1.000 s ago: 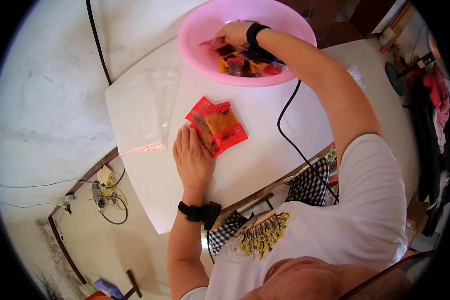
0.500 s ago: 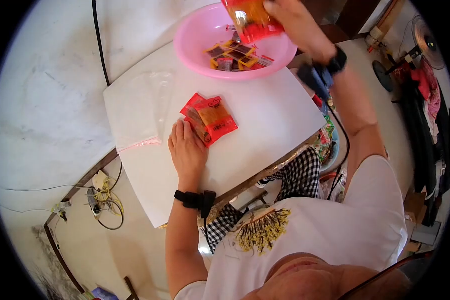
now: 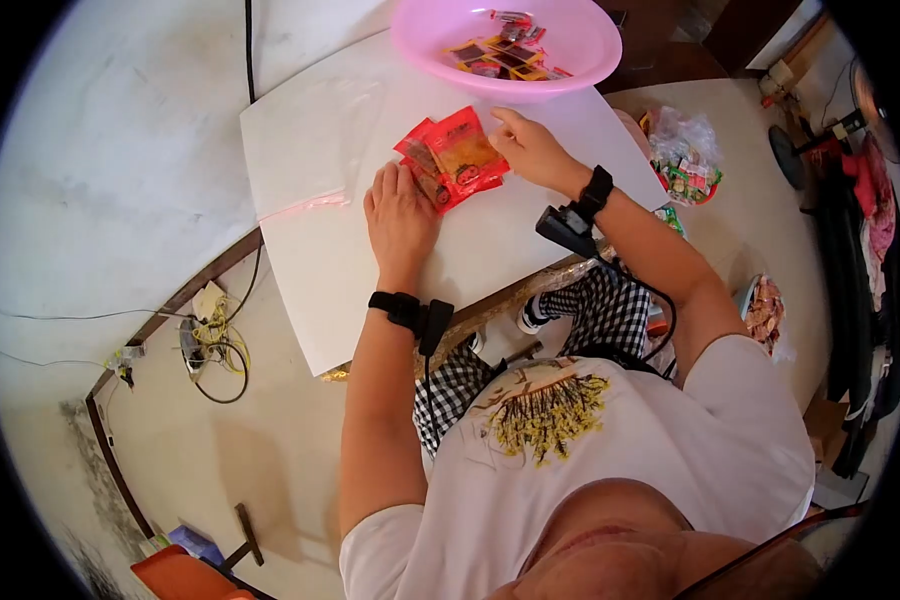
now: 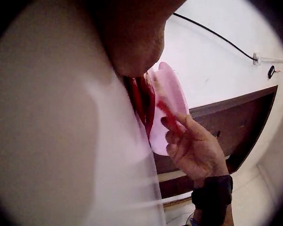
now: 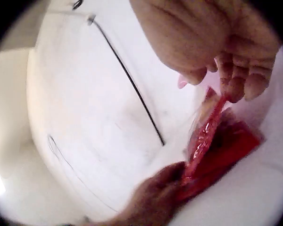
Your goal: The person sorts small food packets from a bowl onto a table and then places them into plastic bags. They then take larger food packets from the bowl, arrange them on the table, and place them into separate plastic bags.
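In the head view my right hand point(image 3: 535, 150) pinches the edge of a red snack packet point(image 3: 465, 155) whose clear window shows an orange filling. That packet overlaps other red packets point(image 3: 423, 165) lying on the white table. The right wrist view shows the pinched packet point(image 5: 205, 136) tilted up over the red packets point(image 5: 236, 146) beneath it. My left hand point(image 3: 403, 220) rests palm down on the table, its fingertips at the left edge of the pile. From the left wrist, the right hand's fingers point(image 4: 177, 134) show curled on the packet point(image 4: 170, 115), the pink basin behind.
A pink basin point(image 3: 595, 75) with several small packets point(image 3: 510, 60) stands at the table's far side. A clear zip bag point(image 3: 315, 150) lies flat on the left of the white table point(image 3: 315, 290). Black cables run from both wrist bands. A bag-filled container point(image 3: 685, 160) stands on the floor at right.
My right hand has come out of the basin with a red packet and brought it toward me, over the packets on the table. The left hand has stayed beside the pile.
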A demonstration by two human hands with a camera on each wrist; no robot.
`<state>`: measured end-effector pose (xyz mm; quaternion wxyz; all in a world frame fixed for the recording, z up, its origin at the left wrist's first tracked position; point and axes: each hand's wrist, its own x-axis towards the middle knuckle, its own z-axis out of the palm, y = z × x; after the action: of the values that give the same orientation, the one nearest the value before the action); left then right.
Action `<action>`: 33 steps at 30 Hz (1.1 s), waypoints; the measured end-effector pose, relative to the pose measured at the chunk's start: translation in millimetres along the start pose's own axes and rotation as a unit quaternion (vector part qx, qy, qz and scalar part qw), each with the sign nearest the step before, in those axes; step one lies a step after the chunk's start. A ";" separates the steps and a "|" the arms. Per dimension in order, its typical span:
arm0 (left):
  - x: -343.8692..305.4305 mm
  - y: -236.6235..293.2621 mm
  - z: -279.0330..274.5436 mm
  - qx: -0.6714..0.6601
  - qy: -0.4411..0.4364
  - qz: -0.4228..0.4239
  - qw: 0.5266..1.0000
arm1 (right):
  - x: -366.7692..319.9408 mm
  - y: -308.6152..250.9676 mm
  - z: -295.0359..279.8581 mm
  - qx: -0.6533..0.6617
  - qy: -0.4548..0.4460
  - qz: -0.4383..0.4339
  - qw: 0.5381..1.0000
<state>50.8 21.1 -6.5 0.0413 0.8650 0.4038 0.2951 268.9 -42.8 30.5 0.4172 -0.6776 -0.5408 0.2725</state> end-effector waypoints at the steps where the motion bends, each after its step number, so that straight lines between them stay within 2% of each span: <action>1: 0.6 -1.2 2.4 0.002 0.006 0.001 1.000 | -1.6 10.6 5.8 -0.065 0.029 -0.054 0.996; 3: 0.7 -2.0 5.9 0.004 0.020 0.002 1.000 | -14.3 26.2 5.2 -0.194 0.085 -0.161 0.964; 6: 0.9 -1.5 5.8 -0.004 0.023 0.000 1.000 | -45.7 30.1 -1.9 -0.172 0.049 -0.178 0.968; 12: -0.9 -3.2 6.5 0.012 0.025 0.004 1.000 | -106.1 43.5 -3.4 -0.244 0.080 -0.121 0.959; 15: 0.6 -24.0 23.9 -0.124 0.025 -0.040 0.991 | -114.9 52.0 5.4 -0.272 0.127 -0.130 0.945; 18: -4.7 11.2 -3.7 -0.024 0.008 0.005 1.000 | -113.9 42.7 13.4 -0.280 0.155 -0.123 0.939; 21: -8.9 43.7 -8.4 -0.002 -0.073 0.238 0.969 | -113.9 38.2 15.8 -0.278 0.165 -0.097 0.941; 24: -8.8 65.3 -2.4 0.064 -0.187 0.243 0.950 | -110.6 37.9 17.9 -0.287 0.169 -0.099 0.938; 25: -5.3 67.1 -1.8 0.089 -0.236 0.213 0.944 | -111.3 36.2 18.6 -0.292 0.171 -0.103 0.935; 28: 2.3 57.7 -3.2 0.093 -0.282 0.181 0.938 | -115.9 28.0 19.1 -0.301 0.166 -0.101 0.934; 33: 15.5 36.9 -8.0 0.120 -0.286 0.192 0.931 | -126.2 23.9 16.9 -0.315 0.162 -0.086 0.931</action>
<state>79.2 6.3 18.9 -0.0066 0.9721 0.2340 -0.0130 233.5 -161.0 -8.9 0.2861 -0.7602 -0.5800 -0.0622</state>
